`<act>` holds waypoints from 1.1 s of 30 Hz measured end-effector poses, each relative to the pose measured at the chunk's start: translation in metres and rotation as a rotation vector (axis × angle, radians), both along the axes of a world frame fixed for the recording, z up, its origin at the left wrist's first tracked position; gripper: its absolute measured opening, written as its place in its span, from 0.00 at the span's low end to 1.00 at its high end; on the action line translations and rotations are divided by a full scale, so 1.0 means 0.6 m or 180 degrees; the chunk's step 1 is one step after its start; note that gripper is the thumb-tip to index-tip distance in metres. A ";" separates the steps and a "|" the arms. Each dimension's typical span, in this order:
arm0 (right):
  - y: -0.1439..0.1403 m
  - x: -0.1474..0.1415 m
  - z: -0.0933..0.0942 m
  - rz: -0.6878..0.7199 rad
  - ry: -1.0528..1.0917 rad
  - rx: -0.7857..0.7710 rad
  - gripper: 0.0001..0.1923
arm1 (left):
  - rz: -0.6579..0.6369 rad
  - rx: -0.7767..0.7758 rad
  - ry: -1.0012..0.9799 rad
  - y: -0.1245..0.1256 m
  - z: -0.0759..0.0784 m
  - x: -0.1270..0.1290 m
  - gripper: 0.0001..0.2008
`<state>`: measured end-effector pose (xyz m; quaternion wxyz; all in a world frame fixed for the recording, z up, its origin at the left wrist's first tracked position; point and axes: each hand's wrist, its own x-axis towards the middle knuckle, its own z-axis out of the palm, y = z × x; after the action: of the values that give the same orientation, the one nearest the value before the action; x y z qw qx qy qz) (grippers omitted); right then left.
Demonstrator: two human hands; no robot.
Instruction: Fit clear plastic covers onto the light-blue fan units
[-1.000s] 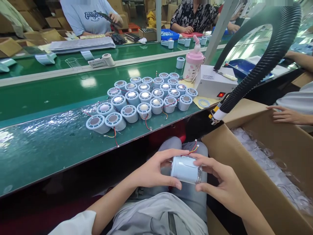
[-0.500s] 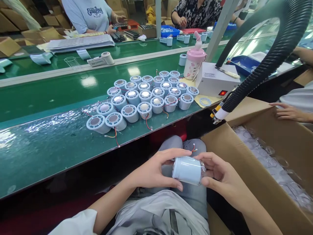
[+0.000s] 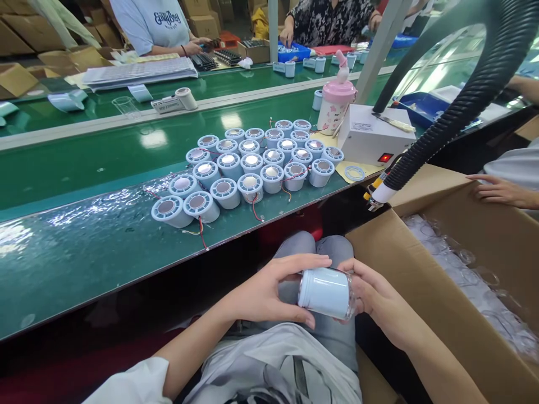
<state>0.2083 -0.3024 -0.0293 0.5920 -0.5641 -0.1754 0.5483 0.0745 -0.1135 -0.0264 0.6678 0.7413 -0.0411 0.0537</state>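
Note:
Over my lap, a light-blue cylindrical housing (image 3: 326, 292) lies on its side between my two hands, with clear plastic showing around its right end. My left hand (image 3: 269, 292) curves about the left end, fingers above and thumb below. At the other end, my right hand (image 3: 370, 292) has its fingers closed around the clear plastic; some fingertips are hidden behind the housing. On the bench ahead, several similar light-blue housings (image 3: 251, 163) stand upright in rows, with slotted tops, round centres and thin red wires hanging from some.
A white box (image 3: 364, 137) with a lit red switch stands near a black corrugated hose (image 3: 458, 123). To my right, a cardboard box (image 3: 429, 280) holds clear plastic cups (image 3: 475, 280). A pink-lidded bottle (image 3: 336, 104) stands behind the housings. Co-workers sit across the belt and at right.
My right hand has shifted its grip, its thumb turning round the clear end. The wire ends above the housing are now out of sight. My left hand has barely moved.

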 end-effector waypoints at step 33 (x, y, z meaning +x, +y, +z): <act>-0.026 -0.017 -0.012 0.0147 -0.2022 0.0884 0.30 | 0.0080 -0.0993 0.0777 -0.011 0.023 -0.022 0.38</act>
<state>0.1983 -0.3180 -0.0366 0.5664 -0.6165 -0.4366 0.3294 0.0610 -0.1201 -0.0125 0.7738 0.6303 0.0583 -0.0225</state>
